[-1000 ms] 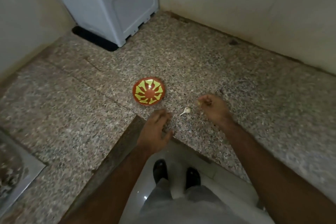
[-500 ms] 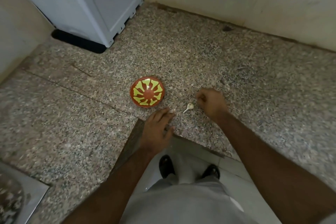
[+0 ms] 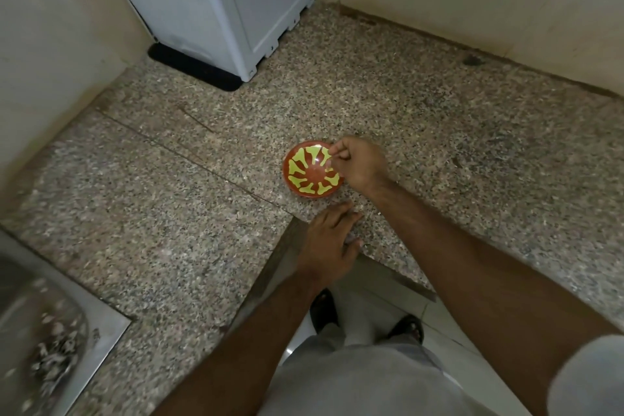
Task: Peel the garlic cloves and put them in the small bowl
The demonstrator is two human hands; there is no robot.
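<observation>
Right hand [image 3: 359,167] has moved from the countertop [image 3: 169,213] to over the small bowl [image 3: 312,171], fingers curled; can't tell if it grips a clove. Left hand [image 3: 329,243] rests flat, fingers straight, at counter's inner front corner, near bowl.

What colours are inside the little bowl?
The small bowl is reddish-brown inside with yellow-green rays spreading from its centre, seen in the head view.

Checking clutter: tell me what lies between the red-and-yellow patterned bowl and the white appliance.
Only bare speckled granite countertop, between bowl and appliance, per the head view.
</observation>
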